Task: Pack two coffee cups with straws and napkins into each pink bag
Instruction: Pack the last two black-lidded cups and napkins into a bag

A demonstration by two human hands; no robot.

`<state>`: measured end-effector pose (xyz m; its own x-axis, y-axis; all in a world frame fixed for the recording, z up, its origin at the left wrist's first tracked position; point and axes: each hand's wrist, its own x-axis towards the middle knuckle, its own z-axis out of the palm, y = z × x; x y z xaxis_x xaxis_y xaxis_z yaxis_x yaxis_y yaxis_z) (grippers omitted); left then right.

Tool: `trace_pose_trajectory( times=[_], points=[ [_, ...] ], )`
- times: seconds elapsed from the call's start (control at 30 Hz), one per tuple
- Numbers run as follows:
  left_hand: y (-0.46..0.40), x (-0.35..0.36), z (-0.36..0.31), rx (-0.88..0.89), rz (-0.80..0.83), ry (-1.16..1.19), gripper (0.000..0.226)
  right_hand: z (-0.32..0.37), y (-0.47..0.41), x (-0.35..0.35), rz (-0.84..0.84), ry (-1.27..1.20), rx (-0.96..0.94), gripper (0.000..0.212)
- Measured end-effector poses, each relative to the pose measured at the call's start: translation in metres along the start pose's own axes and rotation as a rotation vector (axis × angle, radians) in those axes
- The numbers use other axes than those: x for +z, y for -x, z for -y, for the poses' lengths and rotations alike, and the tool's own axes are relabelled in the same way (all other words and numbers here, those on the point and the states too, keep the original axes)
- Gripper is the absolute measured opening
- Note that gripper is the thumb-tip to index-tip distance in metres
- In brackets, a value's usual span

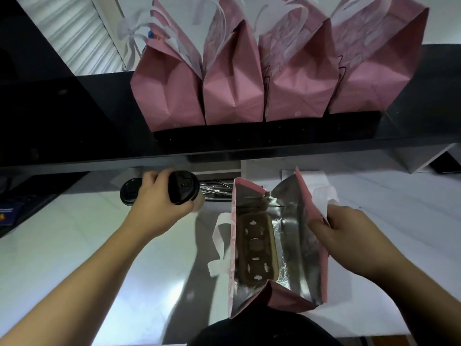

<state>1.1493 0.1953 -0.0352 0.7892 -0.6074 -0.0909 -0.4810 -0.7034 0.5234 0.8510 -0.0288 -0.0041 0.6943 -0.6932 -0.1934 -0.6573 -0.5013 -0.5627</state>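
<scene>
While four pink bags (232,91) stand apparently packed on the black shelf (74,136): fifth bag (269,293) open on the table (99,245), only a brown cup tray (257,248) visible inside; left hand (159,198) wrapped around a black-lidded coffee cup (183,187), not yet lowered in; right hand (354,236) pinching the rim wide; second cup (129,194) waiting behind; napkins unseen; straws uncertain.
</scene>
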Motion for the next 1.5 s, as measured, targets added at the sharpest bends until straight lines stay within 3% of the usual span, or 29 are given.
trace_pose_trajectory(
  times=[0.17,0.3,0.47,0.63,0.83,1.0,1.5],
  points=[
    [0.05,-0.041,-0.066,0.254,-0.076,0.118,0.078,-0.003,-0.002,-0.003,0.009,0.007,-0.025,0.047],
    [0.069,-0.037,-0.117,0.466,0.084,-0.082,0.087,-0.003,-0.002,-0.005,0.043,0.02,-0.031,0.046],
    [0.057,0.014,-0.147,0.566,0.231,-0.364,0.086,-0.002,0.0,-0.009,0.066,0.041,-0.059,0.044],
    [0.042,0.064,-0.16,0.537,0.38,-0.594,0.085,-0.004,0.0,-0.013,0.072,0.065,-0.06,0.043],
    [0.033,0.093,-0.165,0.424,0.393,-0.704,0.071,-0.009,0.002,-0.016,0.078,0.078,-0.058,0.04],
    [0.025,0.104,-0.16,0.361,0.369,-0.714,0.059,-0.013,0.001,-0.017,0.074,0.079,-0.067,0.041],
    [0.003,0.135,-0.135,0.254,0.5,-0.63,0.063,-0.007,0.001,-0.011,0.086,0.065,-0.068,0.041]
  ],
)
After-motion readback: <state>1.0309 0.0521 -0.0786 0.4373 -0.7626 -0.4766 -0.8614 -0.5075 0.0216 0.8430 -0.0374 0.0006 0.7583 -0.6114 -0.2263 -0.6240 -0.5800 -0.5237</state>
